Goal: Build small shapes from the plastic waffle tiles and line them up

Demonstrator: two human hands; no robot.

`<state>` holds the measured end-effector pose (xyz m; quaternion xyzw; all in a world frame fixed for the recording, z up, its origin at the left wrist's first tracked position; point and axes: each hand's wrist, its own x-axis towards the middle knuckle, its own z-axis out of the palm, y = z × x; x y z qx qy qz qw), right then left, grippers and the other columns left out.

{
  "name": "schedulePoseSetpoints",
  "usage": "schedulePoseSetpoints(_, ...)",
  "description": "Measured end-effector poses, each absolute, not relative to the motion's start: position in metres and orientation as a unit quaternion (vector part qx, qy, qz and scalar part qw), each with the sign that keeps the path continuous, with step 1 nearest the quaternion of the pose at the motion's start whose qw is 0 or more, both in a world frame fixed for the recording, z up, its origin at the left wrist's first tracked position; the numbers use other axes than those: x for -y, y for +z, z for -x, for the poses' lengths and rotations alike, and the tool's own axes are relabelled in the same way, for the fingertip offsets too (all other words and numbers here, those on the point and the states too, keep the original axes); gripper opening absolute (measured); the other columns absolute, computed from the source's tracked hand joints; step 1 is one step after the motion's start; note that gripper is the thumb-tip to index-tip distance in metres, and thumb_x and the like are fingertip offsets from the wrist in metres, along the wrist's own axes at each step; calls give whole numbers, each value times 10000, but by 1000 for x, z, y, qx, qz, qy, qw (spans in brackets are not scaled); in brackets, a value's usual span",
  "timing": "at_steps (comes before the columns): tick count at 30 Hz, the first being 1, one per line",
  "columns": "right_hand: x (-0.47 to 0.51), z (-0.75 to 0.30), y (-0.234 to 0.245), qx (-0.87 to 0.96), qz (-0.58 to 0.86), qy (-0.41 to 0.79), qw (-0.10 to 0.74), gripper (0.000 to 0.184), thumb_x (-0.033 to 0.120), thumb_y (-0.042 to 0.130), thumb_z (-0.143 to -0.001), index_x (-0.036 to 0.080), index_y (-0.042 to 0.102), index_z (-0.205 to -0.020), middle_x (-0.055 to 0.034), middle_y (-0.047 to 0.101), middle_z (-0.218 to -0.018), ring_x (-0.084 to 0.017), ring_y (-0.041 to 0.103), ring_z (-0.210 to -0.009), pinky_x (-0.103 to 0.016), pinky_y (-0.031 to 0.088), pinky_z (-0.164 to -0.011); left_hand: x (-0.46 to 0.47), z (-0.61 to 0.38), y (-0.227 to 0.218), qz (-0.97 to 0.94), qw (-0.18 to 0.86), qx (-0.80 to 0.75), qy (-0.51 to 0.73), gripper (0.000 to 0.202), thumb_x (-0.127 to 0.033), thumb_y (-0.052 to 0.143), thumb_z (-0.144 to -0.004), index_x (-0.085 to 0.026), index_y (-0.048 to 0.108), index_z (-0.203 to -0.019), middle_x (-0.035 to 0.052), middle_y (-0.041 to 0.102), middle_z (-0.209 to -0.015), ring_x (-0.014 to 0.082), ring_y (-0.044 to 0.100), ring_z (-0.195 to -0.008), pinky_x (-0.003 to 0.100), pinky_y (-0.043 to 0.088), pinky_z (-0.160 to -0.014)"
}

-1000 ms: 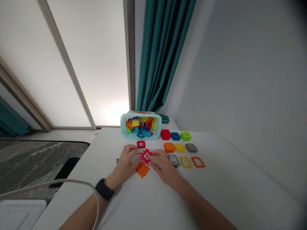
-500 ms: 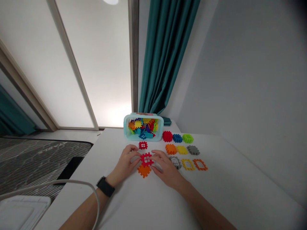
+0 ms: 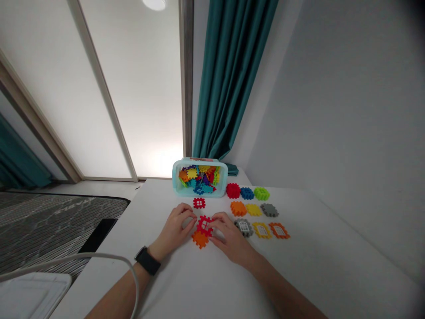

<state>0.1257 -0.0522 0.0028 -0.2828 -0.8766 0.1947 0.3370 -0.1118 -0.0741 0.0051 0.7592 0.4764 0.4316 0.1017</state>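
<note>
The right hand (image 3: 230,239) has its fingertips on the right edge of the red tile (image 3: 205,225), covering part of that side; its thumb sits lower and apart, and I cannot tell whether this grip pinches. The left hand (image 3: 177,227) has thumb and forefinger close together just beside the tile's left edge; contact is too small to make out, so its grip is unclear too. The tile lies between the hands, over the upper part of the orange tile (image 3: 200,240), hiding it; whether they interlock is hard to see. It is toothed all round, turned askew, with a four-pane window in the middle. A second red tile (image 3: 199,203) lies beyond, near the tub (image 3: 175,184), whose colourful pieces overlap too much to count. To the right, three rows of pieces stand on the desk (image 3: 195,288). The forearms run off the bottom edge, and the white cable (image 3: 96,255) is cut off at the left
</note>
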Motion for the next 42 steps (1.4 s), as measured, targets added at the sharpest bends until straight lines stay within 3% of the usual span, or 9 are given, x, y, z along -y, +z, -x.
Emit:
schedulePoseSetpoints(8,52,-119,-4,841,317,127,419,254,168,653,-880,257,613,-1115,-92,531,-1140,-253,609,-1081,-416,584,-906,80,91,16,-701,239,-474,477,161,-247,580,-945,-192,690,-842,57,632,-988,185,633,-920,356,525,-863)
schedulePoseSetpoints(16,52,-120,-3,875,272,121,382,257,146,565,-937,262,614,-1161,-73,623,-1061,-225,650,-995,-408,588,-881,73,100,9,-644,296,-493,505,276,-408,573,-962,-187,688,-844,61,631,-991,186,629,-910,326,541,-790)
schedulePoseSetpoints(22,51,-124,0,875,273,117,381,300,149,601,-902,252,618,-1183,-120,584,-1330,-255,596,-1226,-450,547,-1017,73,104,10,-660,304,-482,490,305,-414,574,-961,-190,682,-783,61,610,-998,186,627,-924,321,547,-788)
schedulePoseSetpoints(27,53,-123,3,883,256,120,375,330,166,637,-897,263,616,-1211,-111,616,-1322,-253,613,-1223,-446,549,-1025,75,102,11,-684,319,-461,467,292,-375,537,-982,-191,669,-799,59,619,-974,186,636,-912,335,553,-810)
schedulePoseSetpoints(29,53,-124,3,880,260,119,379,335,180,650,-897,269,618,-1219,-106,627,-1301,-254,619,-1206,-451,549,-1024,77,100,12,-691,300,-461,470,244,-341,524,-985,-194,662,-846,58,619,-973,186,636,-905,341,555,-814)
schedulePoseSetpoints(32,51,-125,2,869,282,116,389,321,199,656,-898,271,623,-1209,-106,623,-1297,-260,608,-1210,-471,537,-1029,82,99,15,-727,221,-460,459,158,-291,609,-930,-217,657,-1062,77,616,-1092,215,627,-1000,385,551,-888)
schedulePoseSetpoints(35,49,-127,0,860,293,118,402,268,225,651,-909,264,628,-1173,-106,616,-1303,-262,599,-1213,-477,533,-1027,86,99,17,-775,132,-455,418,476,-272,769,-801,-252,602,-1246,106,573,-1251,278,578,-1169,455,506,-1008)
schedulePoseSetpoints(37,49,-127,-1,858,291,122,404,246,239,650,-916,259,626,-1160,-104,616,-1303,-260,598,-1212,-475,536,-1022,87,100,15,-785,93,-459,405,546,-268,806,-764,-261,587,-1264,112,557,-1279,296,565,-1196,471,497,-1020)
schedulePoseSetpoints(42,52,-125,2,863,291,122,395,249,221,650,-914,262,621,-1158,-95,622,-1297,-259,596,-1211,-476,527,-1028,85,103,10,-794,42,-461,393,479,-302,808,-771,-245,603,-1200,123,558,-1263,303,569,-1167,481,512,-982)
